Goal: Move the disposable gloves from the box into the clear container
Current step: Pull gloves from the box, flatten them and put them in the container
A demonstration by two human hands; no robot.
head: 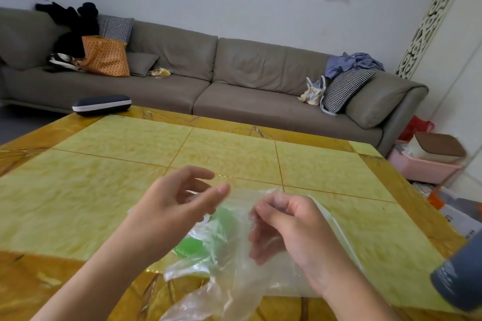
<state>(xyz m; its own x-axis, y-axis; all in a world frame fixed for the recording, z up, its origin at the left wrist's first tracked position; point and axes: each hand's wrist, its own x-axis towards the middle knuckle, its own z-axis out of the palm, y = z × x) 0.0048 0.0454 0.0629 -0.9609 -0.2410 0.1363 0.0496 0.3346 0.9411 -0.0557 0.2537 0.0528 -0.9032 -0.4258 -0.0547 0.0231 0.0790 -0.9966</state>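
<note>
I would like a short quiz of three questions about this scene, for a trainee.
1. True or false: the right hand pinches clear glove film.
2. Which thing lies at the table's far left corner? A. dark case B. red cup C. white plate
3. Fill in: the left hand has loosely ____ fingers and grips nothing.

Key: 1 true; 2 A; 3 curled.

Green-printed box (191,245) mostly hidden under gloves (229,255), grey bottle (459,279) cut off right
</note>
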